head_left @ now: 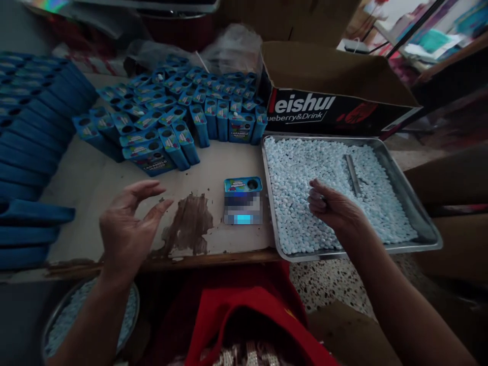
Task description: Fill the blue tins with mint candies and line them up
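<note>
Over the left part of the table my left hand (131, 223) is raised, thumb and fingers curved apart with nothing between them. My right hand (328, 203) is closed over a metal tray (284, 256) full of small pale blue candies (297, 162); what its fingers hold, if anything, is hidden. Between the two hands stands a single blue candy box (243, 184) with a round dark hole in its top; its front is blurred out. A flat metal strip (353, 175) lies on the candies, beyond my right hand.
Many blue boxes (183, 101) stand packed at the back of the table (213, 162), with more stacked blue boxes (30, 132) at far left. Behind the tray is an open black carton (305, 109). Below the table edge at left sits a round bowl (91, 310) of candies.
</note>
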A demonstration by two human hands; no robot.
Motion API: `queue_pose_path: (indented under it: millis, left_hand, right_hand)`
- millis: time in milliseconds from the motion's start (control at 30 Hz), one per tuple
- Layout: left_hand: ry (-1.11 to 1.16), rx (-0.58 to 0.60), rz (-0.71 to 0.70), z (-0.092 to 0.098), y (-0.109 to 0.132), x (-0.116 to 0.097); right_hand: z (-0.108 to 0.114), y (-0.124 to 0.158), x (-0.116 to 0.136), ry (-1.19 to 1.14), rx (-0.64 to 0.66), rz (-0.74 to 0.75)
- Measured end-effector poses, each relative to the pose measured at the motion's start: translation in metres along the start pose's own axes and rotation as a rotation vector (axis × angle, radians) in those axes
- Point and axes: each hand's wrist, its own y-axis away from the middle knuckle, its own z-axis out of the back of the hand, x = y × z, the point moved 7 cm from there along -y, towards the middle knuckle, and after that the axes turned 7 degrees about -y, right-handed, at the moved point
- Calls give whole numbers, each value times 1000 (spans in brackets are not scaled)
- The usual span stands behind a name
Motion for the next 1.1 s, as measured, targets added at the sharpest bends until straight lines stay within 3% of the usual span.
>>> queue_pose_path:
  millis: [167,367,667,867,1000,1100]
  left_hand:
    - [-51,-63,-49,8,2,-19]
    - [117,63,13,-5,2,-31]
    - [262,153,-90,-40,-7,-86]
    - [295,288,-71,-79,-4,-96]
    - [277,348,-45,-82,-4,-102]
    - [225,353,-35,-84,-9,-106]
  right_hand:
    - [-10,-4,3,61,-2,-31]
    - [-24,-6,2,95,66,-28]
    - [-97,2,3,125,175,-36]
    - [-125,4,5,390,372,129]
    - [-151,9,-8,733,465,315]
    - [-162,7,-11,849,463,410]
